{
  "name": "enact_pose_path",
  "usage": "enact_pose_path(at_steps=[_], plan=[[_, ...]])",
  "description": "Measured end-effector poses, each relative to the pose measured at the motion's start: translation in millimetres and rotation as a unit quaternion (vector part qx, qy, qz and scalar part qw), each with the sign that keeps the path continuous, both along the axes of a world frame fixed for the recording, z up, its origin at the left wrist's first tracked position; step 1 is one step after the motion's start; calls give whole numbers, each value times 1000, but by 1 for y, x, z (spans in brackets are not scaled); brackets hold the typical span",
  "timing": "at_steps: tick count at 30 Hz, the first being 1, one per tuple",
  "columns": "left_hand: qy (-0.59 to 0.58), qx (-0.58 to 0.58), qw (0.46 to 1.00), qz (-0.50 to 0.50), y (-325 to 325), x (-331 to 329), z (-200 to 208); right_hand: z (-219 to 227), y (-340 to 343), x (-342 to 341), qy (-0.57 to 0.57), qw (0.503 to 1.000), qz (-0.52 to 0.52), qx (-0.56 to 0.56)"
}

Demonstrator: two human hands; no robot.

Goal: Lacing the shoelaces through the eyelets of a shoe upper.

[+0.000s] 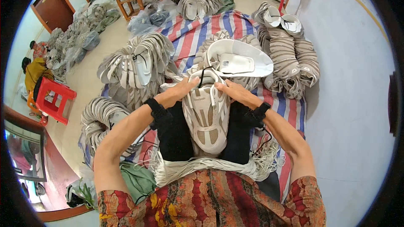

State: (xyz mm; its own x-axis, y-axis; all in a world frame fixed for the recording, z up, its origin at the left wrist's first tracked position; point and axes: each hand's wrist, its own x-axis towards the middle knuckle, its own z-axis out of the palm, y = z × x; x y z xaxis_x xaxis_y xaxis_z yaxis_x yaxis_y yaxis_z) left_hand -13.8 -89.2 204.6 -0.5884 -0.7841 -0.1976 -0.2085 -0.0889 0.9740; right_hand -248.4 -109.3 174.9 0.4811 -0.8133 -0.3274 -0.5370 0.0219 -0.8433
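A beige and white sneaker upper (206,115) lies between my knees, its toe toward me and its collar away. My left hand (182,90) grips the left side of the collar, thumb on the edge. On the opposite side my right hand (236,92) pinches the collar edge the same way. A black cord (203,73) loops at the opening between both hands. Just beyond, another upper with a white lining (237,61) rests on a pile of uppers. White shoelaces (189,167) lie in a bundle across my lap.
Tied stacks of uppers stand at the left (136,59) and right (286,54) on a striped sheet (187,38). A white wall (349,84) rises on the right. Farther left are a red stool (55,98) and a person in yellow (37,73). A wooden stool (130,6) stands behind.
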Motion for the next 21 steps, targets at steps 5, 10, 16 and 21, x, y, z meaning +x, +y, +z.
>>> enact_pose_path(at_steps=[5,10,16,21], plan=[[-84,19,982,169,4,-5,-19,9,-8,3,40,997,38,-45],[-68,-62,987,129,9,11,-17,30,-6,28,43,994,-34,-98],[-76,10,989,124,-14,1,-49,-41,-49,16,52,990,5,-132],[-259,-14,960,110,4,3,-17,-49,-43,19,0,985,68,-159]])
